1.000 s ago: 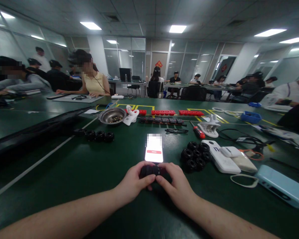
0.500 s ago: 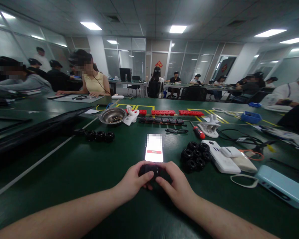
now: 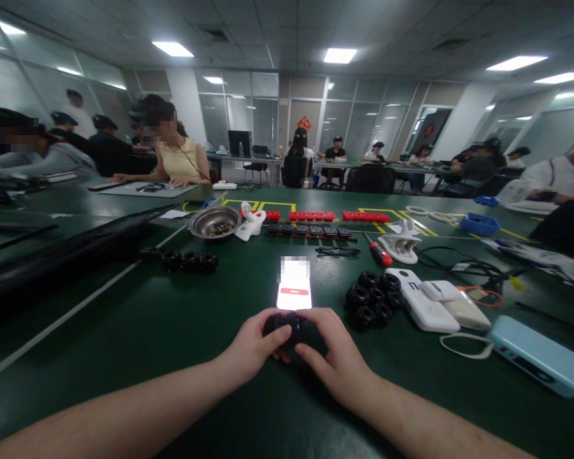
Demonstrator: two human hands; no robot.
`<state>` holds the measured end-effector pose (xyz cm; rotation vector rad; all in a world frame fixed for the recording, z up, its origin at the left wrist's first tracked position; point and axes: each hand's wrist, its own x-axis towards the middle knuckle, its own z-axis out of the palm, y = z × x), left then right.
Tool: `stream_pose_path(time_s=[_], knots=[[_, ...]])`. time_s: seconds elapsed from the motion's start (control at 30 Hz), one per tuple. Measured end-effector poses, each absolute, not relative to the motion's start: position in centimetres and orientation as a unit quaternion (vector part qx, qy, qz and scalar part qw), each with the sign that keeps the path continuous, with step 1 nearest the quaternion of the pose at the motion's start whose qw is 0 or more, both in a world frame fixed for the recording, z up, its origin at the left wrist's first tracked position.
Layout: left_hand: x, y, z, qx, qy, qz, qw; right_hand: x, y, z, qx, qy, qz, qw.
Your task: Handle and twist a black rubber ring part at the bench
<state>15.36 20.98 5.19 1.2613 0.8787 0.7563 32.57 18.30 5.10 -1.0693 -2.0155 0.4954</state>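
My left hand [image 3: 251, 349] and my right hand [image 3: 337, 361] meet low in the middle of the head view, both closed round one small black rubber wheel [image 3: 287, 326] held just above the green table [image 3: 172, 319]. Fingers of both hands wrap its sides, thumbs on the near side. A lit phone [image 3: 294, 284] lies flat right behind the wheel. A heap of several black wheels [image 3: 372, 298] sits to the right of the phone. Three more black wheels [image 3: 190, 261] stand in a row at the left.
A steel bowl [image 3: 215, 222], red and black part strips [image 3: 310, 223], a red-handled screwdriver [image 3: 379, 251], white power banks [image 3: 428, 299], a light blue case [image 3: 538, 354] and cables lie farther out. Several other people sit at tables to the left, right and behind.
The wheel has turned slightly between my fingers and both hands have crept a little toward the phone. Everything on the table stays where it was.
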Motion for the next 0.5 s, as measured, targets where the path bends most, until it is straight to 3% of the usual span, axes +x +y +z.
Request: stream_pose_path(time_s=[0.27,0.5], knots=[[15.29,20.79,5.51,0.560,0.397,0.324,0.650,32.64,18.58,4.83,-0.466,-0.772,0.221,0.372],[15.43,20.89,5.19,0.551,0.397,0.340,0.650,32.59,18.07,5.23,-0.420,-0.794,0.187,0.397]])
